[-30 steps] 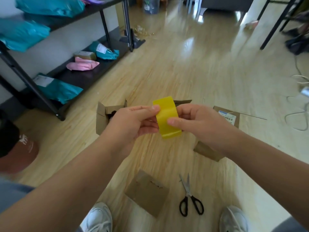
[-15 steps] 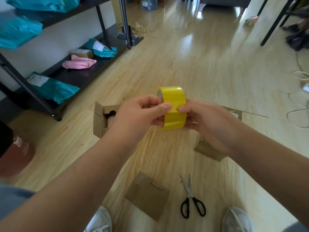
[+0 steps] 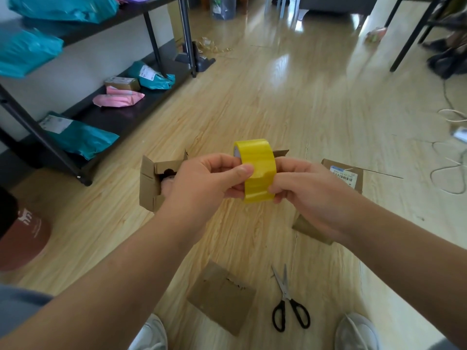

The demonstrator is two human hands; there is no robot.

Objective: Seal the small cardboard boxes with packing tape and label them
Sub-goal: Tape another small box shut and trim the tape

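A yellow roll of packing tape (image 3: 256, 160) is held in the air above the wooden floor, gripped from both sides. My left hand (image 3: 204, 183) pinches its left face, thumb on the outer band. My right hand (image 3: 310, 195) curls round its right side. Behind my left hand an open cardboard box (image 3: 151, 183) lies on the floor with its flaps out. A second cardboard box with a barcode label (image 3: 346, 175) sits behind my right hand, partly hidden. A flat cardboard piece (image 3: 219, 296) lies near my feet.
Black-handled scissors (image 3: 288, 306) lie on the floor beside the flat cardboard. A black metal shelf (image 3: 121, 114) at the left holds teal and pink mailers. White cables (image 3: 452, 162) trail at the right. My shoes (image 3: 356, 334) are at the bottom edge.
The roll has turned in my hands, from a flat strip-like view to its round band showing. Both hands shifted their hold slightly and stayed on it.
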